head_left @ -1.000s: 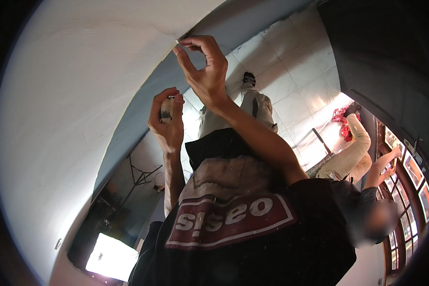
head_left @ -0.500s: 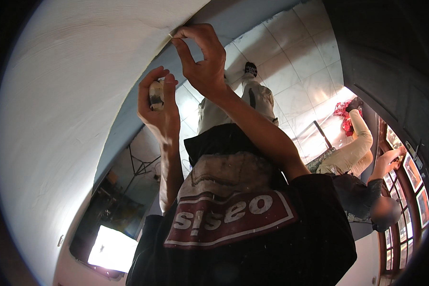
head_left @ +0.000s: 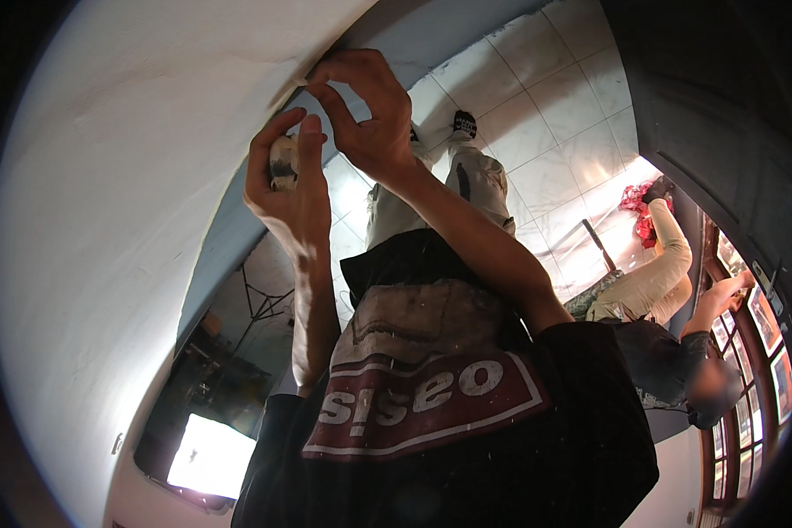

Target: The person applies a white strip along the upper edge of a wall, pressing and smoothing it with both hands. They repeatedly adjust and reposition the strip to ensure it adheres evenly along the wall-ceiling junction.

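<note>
A: What does the left hand (head_left: pixel 290 189) have?

B: Its fingers are curled shut around a small pale lump (head_left: pixel 282 163), maybe putty or filler, held up just beside the white wall (head_left: pixel 132 220).

A: And the right hand (head_left: pixel 365 110)?

B: Thumb and forefinger are pinched together at the wall's edge, other fingers spread. Whether anything sits in that pinch, I cannot tell.

A: How would the lump handle?

B: Light and soft, I judge, likely crumbly. Best cupped in the palm, pinching small bits off its top.

A: Anyone else around?

B: Another person (head_left: pixel 669 308) stands at the right, above the tiled floor (head_left: pixel 563 97).
</note>
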Motion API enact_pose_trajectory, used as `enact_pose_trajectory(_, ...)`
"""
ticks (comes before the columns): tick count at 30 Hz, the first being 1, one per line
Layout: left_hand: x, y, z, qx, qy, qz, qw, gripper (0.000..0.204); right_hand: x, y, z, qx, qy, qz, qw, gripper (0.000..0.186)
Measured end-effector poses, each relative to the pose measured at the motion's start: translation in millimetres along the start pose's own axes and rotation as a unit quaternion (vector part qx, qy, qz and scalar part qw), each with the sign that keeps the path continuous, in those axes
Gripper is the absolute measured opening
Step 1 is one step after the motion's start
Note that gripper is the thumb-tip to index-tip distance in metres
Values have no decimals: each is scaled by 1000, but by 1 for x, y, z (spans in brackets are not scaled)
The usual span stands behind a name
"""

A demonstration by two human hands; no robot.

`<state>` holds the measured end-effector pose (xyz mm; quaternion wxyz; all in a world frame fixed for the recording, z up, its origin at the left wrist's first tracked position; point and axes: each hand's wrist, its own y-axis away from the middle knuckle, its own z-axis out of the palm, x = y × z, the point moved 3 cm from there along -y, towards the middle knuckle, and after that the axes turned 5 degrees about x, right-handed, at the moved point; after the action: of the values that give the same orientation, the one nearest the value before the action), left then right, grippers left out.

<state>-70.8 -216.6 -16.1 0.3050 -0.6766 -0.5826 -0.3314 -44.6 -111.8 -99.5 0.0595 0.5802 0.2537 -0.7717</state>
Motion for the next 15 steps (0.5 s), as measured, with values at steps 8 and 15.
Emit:
enact_pose_trajectory(8,8,-6,7,22,-73,97,992,30,5,4,-2,-11,-5,10,1000,21)
enact_pose_trajectory(15,14,-8,11,25,-104,95,990,26,1,5,-9,-37,0,13,999,26)
